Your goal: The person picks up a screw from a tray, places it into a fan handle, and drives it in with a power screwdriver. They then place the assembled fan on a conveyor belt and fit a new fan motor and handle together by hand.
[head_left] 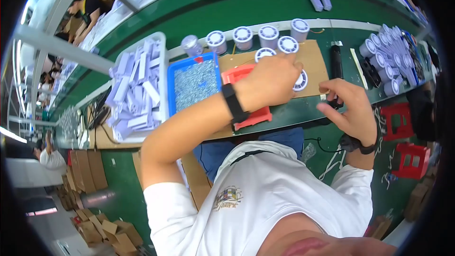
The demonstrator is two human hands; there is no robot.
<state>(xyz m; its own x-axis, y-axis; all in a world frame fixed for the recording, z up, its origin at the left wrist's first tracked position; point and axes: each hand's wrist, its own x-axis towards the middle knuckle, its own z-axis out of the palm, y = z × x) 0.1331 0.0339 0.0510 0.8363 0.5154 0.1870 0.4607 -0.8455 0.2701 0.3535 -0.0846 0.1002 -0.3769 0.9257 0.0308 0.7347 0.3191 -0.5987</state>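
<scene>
My left hand [275, 79] reaches over the cardboard mat, fingers curled and partly hidden. A pale lilac round housing with a vented cap [300, 81] shows beside its fingers and appears to be in its grip. Just beyond stand more such housings, the closest a vented housing [288, 44] near the fingertips. My right hand [351, 106] is at the near edge of the bench, thumb and forefinger apart. It is around the lower end of a black stick-shaped tool [336, 61], and I cannot make out firm contact. Under my left forearm lies a red tray-like fixture [253, 117].
A blue tray of small screws [169, 90] and a white bin of lilac handle pieces [163, 52] stand left. Assembled handled units [388, 59] cluster at right. Behind runs a green conveyor belt [265, 7]. Red stools [411, 161] stand on the floor; a person [90, 14] works far left.
</scene>
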